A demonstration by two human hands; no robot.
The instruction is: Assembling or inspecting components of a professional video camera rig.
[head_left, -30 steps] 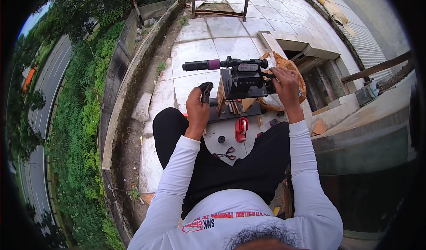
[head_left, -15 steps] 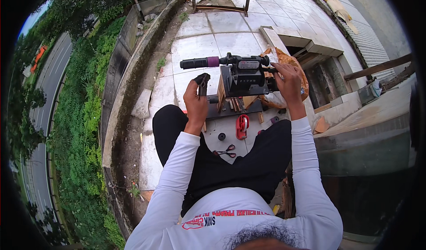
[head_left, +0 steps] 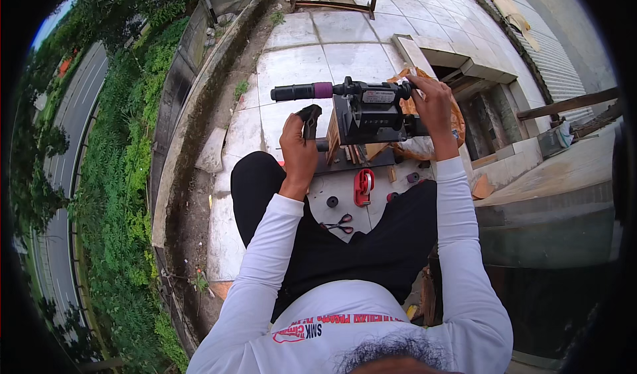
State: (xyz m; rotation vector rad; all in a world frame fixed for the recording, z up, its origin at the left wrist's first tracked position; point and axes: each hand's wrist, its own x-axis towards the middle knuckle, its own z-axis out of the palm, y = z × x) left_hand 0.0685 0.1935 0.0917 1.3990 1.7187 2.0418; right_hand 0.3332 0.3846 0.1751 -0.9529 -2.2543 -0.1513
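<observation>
A black machine (head_left: 377, 117) stands before me on a wooden block (head_left: 334, 128). From its left side sticks out a dark spindle (head_left: 292, 93) with a purple sleeve (head_left: 323, 90) on it. At the machine's right end, my right hand (head_left: 434, 109) has its fingers closed on a dark handle or knob, partly hidden by the fingers. Below the spindle, my left hand (head_left: 298, 148) pinches a dark clip-like piece (head_left: 310, 119), upright and apart from the machine. Its exact kind is unclear.
On the pale tiles between my legs lie a red tape dispenser (head_left: 363, 187), scissors (head_left: 344, 224) and a small black roll (head_left: 332, 202). An orange plastic bag (head_left: 456, 119) sits behind my right hand. A low wall (head_left: 174, 168) edges the left side, with greenery beyond.
My right hand has risen a little at the machine's right end, its fingers now higher. The left hand has moved slightly right and up, keeping the dark piece.
</observation>
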